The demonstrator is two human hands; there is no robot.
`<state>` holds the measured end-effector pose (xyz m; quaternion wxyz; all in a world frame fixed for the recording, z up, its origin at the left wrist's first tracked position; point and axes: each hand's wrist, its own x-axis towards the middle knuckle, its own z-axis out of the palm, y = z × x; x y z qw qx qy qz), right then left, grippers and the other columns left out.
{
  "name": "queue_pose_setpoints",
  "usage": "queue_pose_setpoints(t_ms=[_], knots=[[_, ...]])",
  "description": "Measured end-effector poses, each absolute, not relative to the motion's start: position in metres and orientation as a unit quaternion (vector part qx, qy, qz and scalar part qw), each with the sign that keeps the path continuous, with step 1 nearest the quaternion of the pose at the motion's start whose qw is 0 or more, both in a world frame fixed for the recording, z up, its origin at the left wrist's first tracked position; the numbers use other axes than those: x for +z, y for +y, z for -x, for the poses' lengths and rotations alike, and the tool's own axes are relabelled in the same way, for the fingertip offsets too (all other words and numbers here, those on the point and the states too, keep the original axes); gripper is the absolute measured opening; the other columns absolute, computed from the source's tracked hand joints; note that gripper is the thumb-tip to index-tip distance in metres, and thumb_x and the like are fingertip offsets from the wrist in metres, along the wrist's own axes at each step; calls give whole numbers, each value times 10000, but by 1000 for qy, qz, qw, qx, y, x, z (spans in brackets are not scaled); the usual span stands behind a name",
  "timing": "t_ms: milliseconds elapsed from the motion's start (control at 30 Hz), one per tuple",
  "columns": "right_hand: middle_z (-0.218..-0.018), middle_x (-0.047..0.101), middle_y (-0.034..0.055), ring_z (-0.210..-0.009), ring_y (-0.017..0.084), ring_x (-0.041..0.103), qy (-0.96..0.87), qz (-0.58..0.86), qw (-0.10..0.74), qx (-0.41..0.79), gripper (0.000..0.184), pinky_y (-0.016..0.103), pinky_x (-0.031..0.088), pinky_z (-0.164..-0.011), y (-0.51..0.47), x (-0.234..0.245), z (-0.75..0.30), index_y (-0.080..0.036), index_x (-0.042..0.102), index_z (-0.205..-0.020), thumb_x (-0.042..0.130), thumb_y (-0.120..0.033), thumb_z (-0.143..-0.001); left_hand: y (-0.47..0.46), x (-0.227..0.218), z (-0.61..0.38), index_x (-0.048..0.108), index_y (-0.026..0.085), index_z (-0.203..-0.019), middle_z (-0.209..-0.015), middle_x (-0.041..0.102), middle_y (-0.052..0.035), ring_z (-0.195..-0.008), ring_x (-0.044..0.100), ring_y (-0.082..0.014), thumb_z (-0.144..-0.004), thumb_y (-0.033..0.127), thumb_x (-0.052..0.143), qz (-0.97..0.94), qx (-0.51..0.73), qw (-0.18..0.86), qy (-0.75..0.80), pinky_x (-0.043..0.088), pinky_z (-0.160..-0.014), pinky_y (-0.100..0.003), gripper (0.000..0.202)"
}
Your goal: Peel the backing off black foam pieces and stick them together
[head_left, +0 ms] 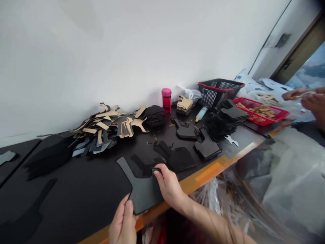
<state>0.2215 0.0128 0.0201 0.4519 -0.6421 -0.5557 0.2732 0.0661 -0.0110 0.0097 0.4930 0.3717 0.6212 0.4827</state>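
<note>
Head view: the left hand (pixel 123 220) and right hand (pixel 170 185) grip a flat black Y-shaped cut-out panel (pixel 143 189) at the near edge of the black surface (pixel 83 173), their fingers (pixel 157 171) clamped on its rims, with similar black cut-out panels (pixel 207 146) lying far right.

A small hand-work workshop, judging by the long black worktop (pixel 243 139) piled with cut black and tan sheet pieces (pixel 104 130), a red tray (pixel 247 101) of tan pieces (pixel 259 110), a black mesh basket (pixel 215 91), and clear plastic sacks (pixel 208 196) along its edge.
</note>
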Motion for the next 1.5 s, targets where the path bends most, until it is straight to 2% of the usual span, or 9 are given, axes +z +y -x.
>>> queue_pose_setpoints(t_ms=[133, 333, 500, 600, 767, 900, 1133, 1333, 1500], knots=[[-909, 661, 25, -816, 144, 616, -533, 691, 462, 158, 238, 235, 475, -721, 34, 35, -282, -229, 577, -984, 430, -382, -875, -12, 14, -73, 524, 182, -1191, -1084, 657, -90, -946, 641, -255, -758, 550, 597, -408, 475, 579, 522, 548, -806, -339, 572], [-1004, 617, 131, -919, 220, 575, -478, 768, 424, 47, 443, 342, 440, -819, 101, 51, -412, -125, 542, -1097, 354, -461, -876, -7, -5, -60, 572, 174, -1057, -1000, 666, -75, -873, 647, -185, -854, 429, 523, -512, 494, 432, 555, 540, -809, -298, 329], [-1120, 522, 230, -1036, 352, 488, -492, 806, 329, -24, 480, 487, 370, -857, 128, 37, -449, -79, 565, -1053, 565, -447, -745, -8, -13, -59, 603, 202, -988, -1019, 637, -59, -924, 620, -168, -904, 281, 451, -674, 445, 260, 530, 514, -844, -309, 191], [-1232, 447, 221, -1172, 403, 351, -534, 791, 286, -89, 430, 543, 300, -910, 124, 31, -435, -107, 569, -1086, 542, -401, -774, 1, -13, -69, 576, 189, -1044, -1120, 581, -88, -1047, 560, -187, -896, 195, 448, -757, 392, 155, 499, 477, -908, -333, 196], [-1082, 592, 85, -1047, 234, 509, -778, 584, 220, -81, 319, 379, 395, -921, 99, 23, -364, -184, 603, -1035, 479, -416, -855, 26, -7, -93, 529, 133, -1131, -1255, 490, -163, -1158, 464, -300, -823, 228, 582, -862, 263, -9, 434, 436, -926, -464, 327], [-1157, 591, 44, -1124, 251, 499, -861, 464, 203, -49, 329, 421, 427, -912, 71, -4, -309, -247, 578, -1113, 502, -430, -850, 38, -7, -98, 568, 111, -941, -1058, 585, -144, -1042, 536, -270, -846, 331, 563, -896, 214, -71, 382, 483, -799, -382, 240], [-1212, 564, 66, -1094, 197, 552, -890, 379, 255, -9, 323, 362, 509, -900, 65, -29, -249, -215, 596, -1106, 390, -376, -916, 37, -1, -50, 546, 122, -825, -799, 588, -75, -721, 569, -193, -892, 119, 359, -920, 181, -156, 310, 425, -563, -301, 199], [-1254, 537, 81, -1182, 223, 490, -900, 354, 255, -3, 309, 390, 491, -950, 56, -30, -187, -191, 603, -1118, 425, -322, -902, 12, 1, 4, 540, 146, -764, -806, 592, -49, -813, 578, -175, -895, 159, 413, -910, 184, -159, 336, 460, -663, -288, 183], [-1304, 497, 79, -1238, 250, 430, -902, 362, 231, -35, 336, 433, 459, -985, 51, -39, -176, -196, 573, -1177, 469, -316, -882, 21, 6, 86, 567, 175, -890, -1071, 600, -67, -1052, 537, -161, -920, 257, 418, -844, 223, -159, 461, 439, -916, -293, 173]])
